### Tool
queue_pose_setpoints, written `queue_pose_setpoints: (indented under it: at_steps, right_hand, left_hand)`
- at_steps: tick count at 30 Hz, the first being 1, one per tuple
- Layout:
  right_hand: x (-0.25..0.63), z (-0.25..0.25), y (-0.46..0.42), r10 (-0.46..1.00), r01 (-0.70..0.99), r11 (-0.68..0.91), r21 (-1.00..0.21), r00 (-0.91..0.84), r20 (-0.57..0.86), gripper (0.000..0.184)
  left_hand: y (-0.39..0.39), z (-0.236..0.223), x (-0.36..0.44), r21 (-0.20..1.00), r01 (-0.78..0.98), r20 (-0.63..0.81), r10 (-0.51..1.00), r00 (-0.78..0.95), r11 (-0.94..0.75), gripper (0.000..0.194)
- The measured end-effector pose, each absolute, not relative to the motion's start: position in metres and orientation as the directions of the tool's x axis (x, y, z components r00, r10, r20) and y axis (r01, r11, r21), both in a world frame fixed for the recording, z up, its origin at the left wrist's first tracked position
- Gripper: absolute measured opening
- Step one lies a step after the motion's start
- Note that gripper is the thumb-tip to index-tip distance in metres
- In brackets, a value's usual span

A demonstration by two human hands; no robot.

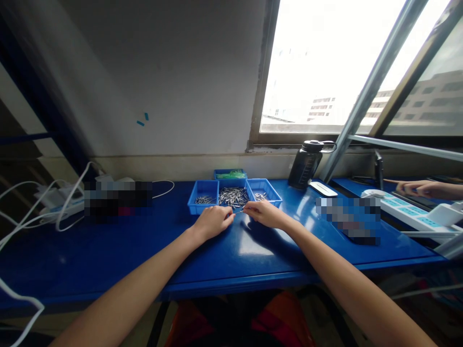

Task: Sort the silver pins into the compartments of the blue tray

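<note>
My left hand [212, 222] is closed at the front of the blue bins, its fingers curled and what they hold hidden. Facing it, my right hand [265, 214] pinches a thin metal pin [239, 211] that points toward the left fingertips. Whether the left fingers also grip that pin, I cannot tell. Just beyond my hands, the middle bin is heaped with small metal pins [233, 196]. Fewer metal pieces lie in the left blue bin [197, 210] and the right blue bin [273, 195].
Behind the bins sits another blue bin holding a green plastic bag [231, 174]. A black water bottle [306, 166] and a white device [323, 189] stand to the right. Power strips [412, 212] and white cables flank the blue table [144, 260]. Another person's hand [415, 188] shows far right.
</note>
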State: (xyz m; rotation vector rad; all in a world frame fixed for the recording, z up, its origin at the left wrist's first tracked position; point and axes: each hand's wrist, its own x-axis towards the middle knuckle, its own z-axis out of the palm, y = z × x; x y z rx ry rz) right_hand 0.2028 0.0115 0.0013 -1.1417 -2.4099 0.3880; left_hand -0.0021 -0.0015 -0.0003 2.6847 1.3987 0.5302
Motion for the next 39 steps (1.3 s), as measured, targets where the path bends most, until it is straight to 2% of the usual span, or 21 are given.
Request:
queue_pose_setpoints:
  at_steps: [8,16,23,28,34,39]
  right_hand:
    - [0.2038,0.0014,0.013,0.789,0.694,0.614,-0.376,-0.551,0.271,0.018]
    - [0.2038,-0.005,0.0149,0.805,0.693,0.588,-0.417,-0.551,0.219,0.013]
    - [0.2034,-0.0012,0.013,0.796,0.688,0.603,-0.404,-0.548,0.255,0.02]
    - [0.2029,-0.001,0.013,0.783,0.659,0.611,-0.439,-0.583,0.216,0.029]
    - [0.2023,-0.0001,0.0118,0.786,0.663,0.606,-0.44,-0.583,0.205,0.027]
    - [0.2022,-0.0025,0.0132,0.796,0.683,0.597,-0.42,-0.568,0.207,0.018]
  left_hand:
    - [-0.0003,-0.0003,-0.0027,0.208,0.769,0.286,0.789,0.543,-0.604,0.024]
    - [-0.0007,0.0019,-0.0023,0.211,0.763,0.28,0.786,0.551,-0.611,0.017]
    - [-0.001,0.0005,-0.0026,0.2,0.769,0.3,0.785,0.542,-0.607,0.025]
    - [-0.0015,-0.0012,-0.0023,0.159,0.809,0.269,0.813,0.516,-0.566,0.032]
    - [-0.0021,-0.0007,-0.0015,0.148,0.822,0.251,0.824,0.507,-0.55,0.032]
    - [-0.0014,0.0002,-0.0021,0.147,0.814,0.236,0.819,0.523,-0.562,0.028]
